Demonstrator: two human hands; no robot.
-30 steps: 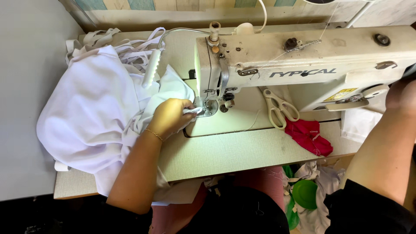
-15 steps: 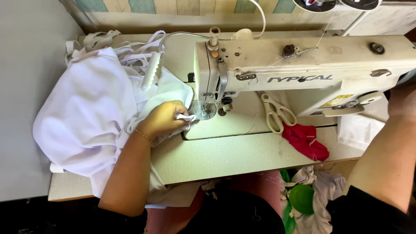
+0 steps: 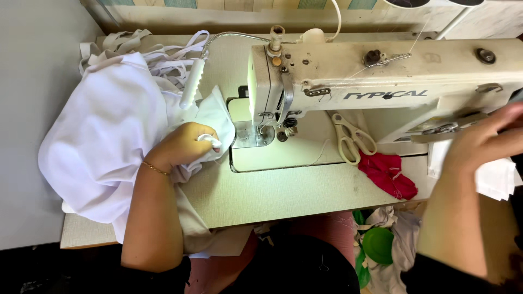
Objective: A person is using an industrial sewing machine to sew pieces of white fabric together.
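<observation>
My left hand (image 3: 184, 146) grips a bunched piece of white fabric (image 3: 117, 130) just left of the needle plate (image 3: 251, 136) of a cream industrial sewing machine (image 3: 392, 81). The cloth is pulled clear of the needle and heaps over the table's left side. My right hand (image 3: 482, 140) reaches to the machine's right end, by the handwheel, above a stack of white cloth pieces (image 3: 498, 177). I cannot tell whether it grips anything.
Cream-handled scissors (image 3: 351, 136) lie under the machine arm beside a red fabric scrap (image 3: 389, 174). White straps (image 3: 158, 51) pile at the back left. A gooseneck lamp (image 3: 196, 81) hangs over the cloth. A green object (image 3: 378, 245) and rags sit below the table's edge.
My left hand has drawn the white fabric leftward, away from the needle. My right hand has come further into view at the machine's right end.
</observation>
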